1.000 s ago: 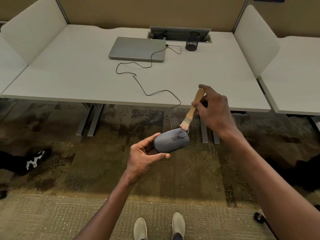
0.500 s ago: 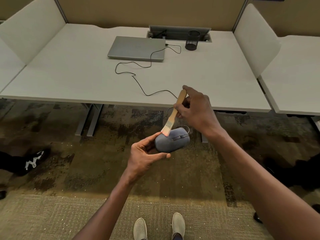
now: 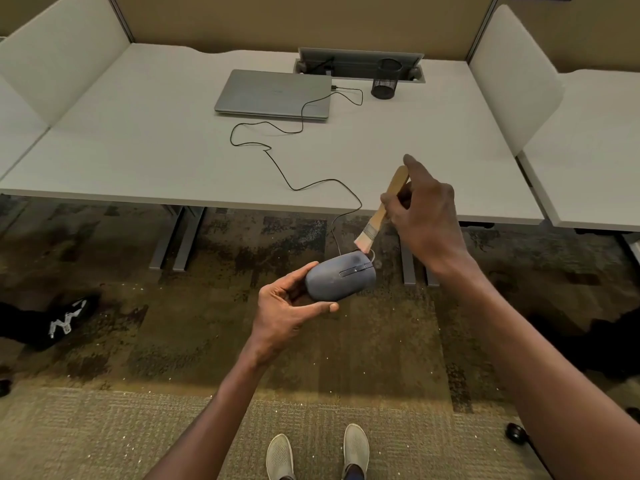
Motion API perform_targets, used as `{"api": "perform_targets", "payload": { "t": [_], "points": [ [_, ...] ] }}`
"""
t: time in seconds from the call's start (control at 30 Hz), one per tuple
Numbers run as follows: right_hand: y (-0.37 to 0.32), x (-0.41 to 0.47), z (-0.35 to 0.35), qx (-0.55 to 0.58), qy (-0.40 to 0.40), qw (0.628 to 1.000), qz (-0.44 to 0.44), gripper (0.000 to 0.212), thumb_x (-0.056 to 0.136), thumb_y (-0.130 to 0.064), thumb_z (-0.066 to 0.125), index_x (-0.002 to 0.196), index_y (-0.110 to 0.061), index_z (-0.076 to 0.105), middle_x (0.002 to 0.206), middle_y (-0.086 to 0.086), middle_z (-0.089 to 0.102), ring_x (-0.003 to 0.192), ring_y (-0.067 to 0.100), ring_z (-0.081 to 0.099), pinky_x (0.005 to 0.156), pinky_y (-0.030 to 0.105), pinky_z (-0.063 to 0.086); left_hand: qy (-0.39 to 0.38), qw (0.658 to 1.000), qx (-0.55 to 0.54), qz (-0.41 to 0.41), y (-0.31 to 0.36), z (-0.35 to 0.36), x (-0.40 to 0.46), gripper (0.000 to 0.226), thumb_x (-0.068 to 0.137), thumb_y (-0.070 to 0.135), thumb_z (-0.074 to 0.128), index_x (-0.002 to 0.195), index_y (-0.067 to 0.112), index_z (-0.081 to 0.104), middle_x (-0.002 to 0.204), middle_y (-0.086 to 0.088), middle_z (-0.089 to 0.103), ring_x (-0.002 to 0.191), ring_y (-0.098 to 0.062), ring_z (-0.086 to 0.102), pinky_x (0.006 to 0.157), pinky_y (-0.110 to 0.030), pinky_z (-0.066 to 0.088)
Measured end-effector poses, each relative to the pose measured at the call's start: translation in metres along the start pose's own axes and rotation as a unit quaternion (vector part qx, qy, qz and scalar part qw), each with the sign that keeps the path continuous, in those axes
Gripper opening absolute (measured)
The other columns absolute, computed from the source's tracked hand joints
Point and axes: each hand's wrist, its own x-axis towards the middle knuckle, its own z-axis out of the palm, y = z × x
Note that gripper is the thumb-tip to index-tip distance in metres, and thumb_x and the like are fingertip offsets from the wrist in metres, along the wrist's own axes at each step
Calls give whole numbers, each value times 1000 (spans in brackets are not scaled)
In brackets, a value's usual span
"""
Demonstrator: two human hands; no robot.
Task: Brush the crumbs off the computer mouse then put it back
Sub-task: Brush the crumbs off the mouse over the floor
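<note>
My left hand point(image 3: 287, 310) grips the rear of a grey wired computer mouse point(image 3: 341, 278), held in the air over the carpet in front of the desk. My right hand point(image 3: 424, 216) holds a small wooden-handled brush point(image 3: 379, 213) by its handle, bristles pointing down and touching the mouse's front edge near the cable. The mouse's black cable point(image 3: 287, 171) runs up over the white desk point(image 3: 145, 161) edge and across to a closed grey laptop point(image 3: 275, 95).
A black mesh pen cup point(image 3: 386, 79) stands at the back of the desk beside a cable tray point(image 3: 360, 60). White dividers flank the desk. Another person's black shoe point(image 3: 62, 322) is on the carpet at left. My own feet point(image 3: 317, 452) are below.
The brush swept left across the top of the mouse, then swung back right to its front edge. My left hand and the mouse stayed nearly still.
</note>
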Motion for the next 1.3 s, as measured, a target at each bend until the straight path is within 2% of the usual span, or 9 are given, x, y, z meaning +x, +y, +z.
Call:
{"api": "perform_targets", "payload": {
  "t": [0.07, 0.2, 0.3, 0.43, 0.67, 0.87, 0.97, 1.13, 1.3],
  "points": [
    [-12, -7, -3, 64, -14, 998, -16, 64, 93, -15, 70, 148, -7, 40, 93, 6, 73, 73, 8, 69, 65, 1, 50, 4, 1000, -3, -3, 0, 1, 1, 78, 53, 10, 92, 125, 19, 65, 117, 7, 75, 116, -14, 70, 95, -33, 58],
    [-34, -28, 0, 114, -97, 987, -61, 64, 92, -16, 71, 148, -11, 41, 89, -1, 73, 73, 3, 72, 75, 15, 59, 13, 1000, -9, -1, 0, 2, 0, 80, 53, 11, 92, 128, 15, 64, 121, 1, 74, 114, -15, 71, 94, -33, 59],
    [-40, -38, 3, 96, -123, 985, -80, 61, 92, -18, 71, 146, -14, 44, 89, -1, 73, 75, 6, 71, 77, 17, 58, 16, 1000, -13, 2, 0, 2, 0, 82, 54, 11, 92, 130, 13, 64, 120, 1, 75, 114, -15, 71, 93, -32, 59],
    [-35, -38, 4, 92, -115, 986, -81, 50, 93, -17, 70, 138, -16, 50, 85, -2, 72, 73, 7, 70, 74, 23, 59, 15, 1000, -13, 2, 3, 0, -1, 76, 56, 10, 92, 125, 23, 64, 116, 12, 76, 114, -11, 70, 88, -24, 59],
    [-23, -29, 2, 95, -63, 991, -70, 41, 93, -17, 71, 130, -14, 53, 88, 4, 74, 74, 13, 73, 70, 28, 62, 16, 1000, -14, 8, 3, -1, -4, 77, 54, 11, 91, 126, 22, 64, 114, 14, 76, 114, -12, 70, 90, -26, 59],
    [-26, -26, -3, 70, -2, 992, -104, 41, 94, -14, 69, 132, -11, 54, 90, 6, 73, 76, 9, 69, 69, 12, 56, 19, 1000, -20, 2, 0, -1, -5, 76, 52, 10, 92, 123, 22, 66, 113, 9, 77, 114, -13, 71, 89, -26, 59],
    [-34, -29, -3, 103, -16, 989, -107, 44, 93, -14, 70, 133, -9, 53, 89, 5, 73, 74, 10, 71, 70, 13, 58, 18, 1000, -19, 2, 1, 0, -4, 75, 53, 9, 92, 122, 23, 67, 114, 10, 77, 113, -14, 71, 89, -26, 59],
    [-35, -33, 1, 81, -40, 991, -98, 45, 93, -16, 70, 134, -12, 52, 86, 6, 73, 72, 15, 72, 68, 26, 60, 13, 1000, -27, 7, 3, 0, -4, 76, 53, 14, 92, 123, 24, 66, 115, 9, 77, 114, -14, 71, 89, -26, 59],
    [-22, -26, -3, 88, -36, 995, -43, 47, 93, -16, 71, 135, -12, 52, 90, 6, 74, 75, 13, 74, 73, 25, 62, 11, 999, -33, 12, 3, -1, -6, 78, 51, 17, 93, 125, 23, 65, 116, 10, 76, 115, -14, 70, 90, -29, 60]
  ]
}}
